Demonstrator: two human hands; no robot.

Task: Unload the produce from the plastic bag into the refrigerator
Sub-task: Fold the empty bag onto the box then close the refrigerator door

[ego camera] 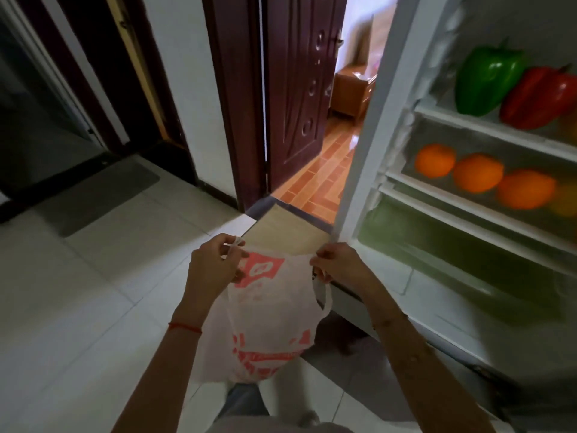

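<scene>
A white plastic bag (265,320) with red print hangs in front of me above the floor. My left hand (215,267) pinches its left handle and my right hand (338,267) grips its right handle, holding the mouth stretched between them. What lies inside the bag is hidden. The refrigerator (402,98) stands open at the right. On an upper shelf lie a green bell pepper (487,79) and a red bell pepper (540,98). Three oranges (477,173) sit in a row on the shelf below. A green-tinted drawer (452,254) is lower down.
A dark red wooden door (296,98) stands ajar straight ahead, with an orange tiled room behind it. A grey mat (103,195) lies on the pale floor tiles at the left, by a dark doorway. A beige threshold strip (290,235) lies just beyond the bag.
</scene>
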